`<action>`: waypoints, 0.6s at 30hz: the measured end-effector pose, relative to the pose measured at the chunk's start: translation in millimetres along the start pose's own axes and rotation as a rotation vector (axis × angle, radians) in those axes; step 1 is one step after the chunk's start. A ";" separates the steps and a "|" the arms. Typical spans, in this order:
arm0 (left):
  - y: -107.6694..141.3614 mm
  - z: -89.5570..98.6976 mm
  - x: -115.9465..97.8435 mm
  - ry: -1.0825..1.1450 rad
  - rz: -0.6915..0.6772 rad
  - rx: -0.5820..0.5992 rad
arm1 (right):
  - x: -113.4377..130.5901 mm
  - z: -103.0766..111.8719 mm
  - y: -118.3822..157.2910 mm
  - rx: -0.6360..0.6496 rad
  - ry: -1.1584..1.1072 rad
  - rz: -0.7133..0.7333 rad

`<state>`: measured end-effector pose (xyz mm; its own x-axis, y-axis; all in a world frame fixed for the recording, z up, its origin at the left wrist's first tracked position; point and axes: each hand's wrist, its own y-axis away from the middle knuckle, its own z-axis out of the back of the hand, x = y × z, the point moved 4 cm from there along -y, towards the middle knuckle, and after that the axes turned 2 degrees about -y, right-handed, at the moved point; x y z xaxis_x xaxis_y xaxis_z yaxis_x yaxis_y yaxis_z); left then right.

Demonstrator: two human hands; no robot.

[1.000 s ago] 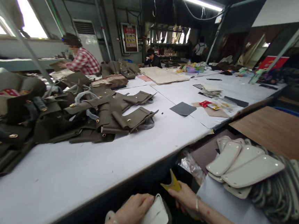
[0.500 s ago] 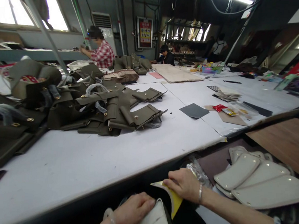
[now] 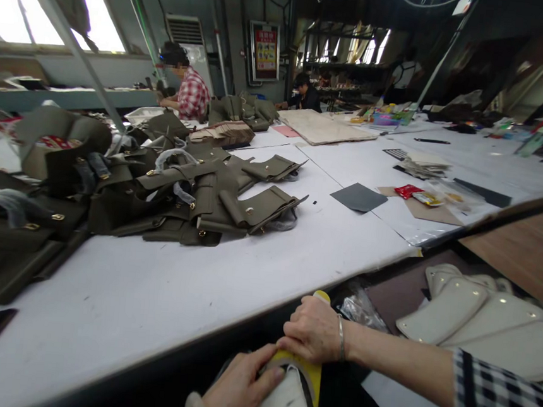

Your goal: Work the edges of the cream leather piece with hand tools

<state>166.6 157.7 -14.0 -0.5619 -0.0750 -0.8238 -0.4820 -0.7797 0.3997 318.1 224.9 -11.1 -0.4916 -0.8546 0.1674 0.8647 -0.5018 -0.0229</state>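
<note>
My left hand point(image 3: 241, 388) grips an off-white piece point(image 3: 282, 404) with a rounded, dark-edged end at the bottom of the view. Its thumb lies on the piece's top, and its fingertips touch the yellow tool. My right hand point(image 3: 310, 329) is closed around a yellow tool point(image 3: 314, 378) with a concave curved edge, its rounded end poking out above the fist. The tool's curve fits against the rounded end of the off-white piece. I cannot make out the tool's exact kind. The lower part of the off-white piece lies outside the view.
Olive-green bag parts point(image 3: 196, 190) are heaped on the white table point(image 3: 150, 288) at left. Pale strap-like panels with studs point(image 3: 494, 318) lie at right, beside crumpled clear plastic point(image 3: 362, 306). A dark grey sheet point(image 3: 359, 197) rests mid-table. A person in a checked shirt point(image 3: 194, 95) sits beyond.
My right hand has moved left and down, bringing the yellow tool's curved edge onto the end of the off-white piece. My left fingers have stretched forward to the tool. The view has shifted slightly.
</note>
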 end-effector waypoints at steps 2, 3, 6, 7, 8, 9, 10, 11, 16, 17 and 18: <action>0.4 0.6 -2.4 0.002 -0.008 0.001 | 0.8 1.1 -0.5 0.001 0.010 0.015; 0.3 0.5 -2.6 0.004 -0.008 0.003 | 1.3 1.6 -0.7 0.003 0.012 0.021; -0.2 -0.7 -1.2 0.003 -0.008 0.009 | 2.5 2.8 -1.3 0.010 0.017 0.032; -0.4 -1.0 -0.8 0.002 -0.011 0.008 | 2.8 3.2 -1.4 0.012 0.019 0.031; -0.5 -1.2 -0.7 0.001 -0.017 0.009 | 3.1 3.5 -1.5 0.015 0.020 0.029; -0.5 -1.4 -0.8 0.001 -0.022 0.010 | 3.4 3.8 -1.4 0.019 0.021 0.027; -0.5 -1.5 -1.0 0.001 -0.026 0.010 | 3.8 4.0 -1.2 0.023 0.022 0.025; -0.5 -1.6 -1.3 0.000 -0.027 0.011 | 4.2 4.1 -0.8 0.028 0.022 0.024; -0.3 -3.1 -2.0 -0.003 -0.031 0.006 | 6.5 2.3 2.7 0.050 0.029 0.001; -0.2 -3.5 -1.7 -0.004 -0.033 0.004 | 7.1 1.2 3.7 0.054 0.029 -0.008; -0.1 -4.0 -1.3 -0.006 -0.035 0.001 | 7.7 0.0 4.8 0.058 0.028 -0.017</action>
<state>170.1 155.4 -14.6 -0.5488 -0.0437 -0.8348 -0.5022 -0.7811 0.3710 318.5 216.0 -9.9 -0.5087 -0.8496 0.1392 0.8600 -0.5089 0.0367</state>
